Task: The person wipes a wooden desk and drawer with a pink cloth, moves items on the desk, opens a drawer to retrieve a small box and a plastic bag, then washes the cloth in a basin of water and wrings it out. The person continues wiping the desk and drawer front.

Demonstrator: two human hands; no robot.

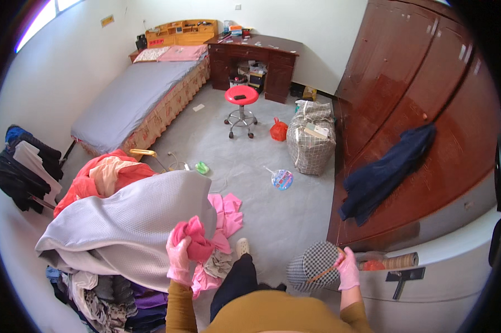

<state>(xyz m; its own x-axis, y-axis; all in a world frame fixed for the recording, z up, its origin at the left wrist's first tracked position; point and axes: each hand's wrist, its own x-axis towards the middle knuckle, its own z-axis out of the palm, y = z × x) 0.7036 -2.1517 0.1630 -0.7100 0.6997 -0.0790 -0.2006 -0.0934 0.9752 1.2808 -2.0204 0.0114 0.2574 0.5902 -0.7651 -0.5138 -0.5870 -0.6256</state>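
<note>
My left hand (pixel 178 260), in a thin pink glove, is closed around a bunched pink-red cloth (pixel 196 240). My right hand (pixel 348 270), gloved the same way, grips the brown strap of a round black-and-white checked fabric basket (pixel 308 267), which hangs tilted beside my leg. A light grey textured cover (pixel 131 222) drapes over a heap left of my left hand. Pink fabric (pixel 226 213) and a crumpled grey-beige cloth (pixel 218 264) lie just beyond and below that hand. Folded dark and patterned clothes (pixel 114 299) are piled under the cover's near edge.
Dark red wardrobe doors (pixel 394 94) line the right, with a navy garment (pixel 389 172) hanging there. A stuffed checked bag (pixel 311 141), red stool (pixel 241 95), red plastic bag (pixel 278 130) and hand fan (pixel 282 178) stand or lie on the floor. The bed (pixel 136 94) is far left.
</note>
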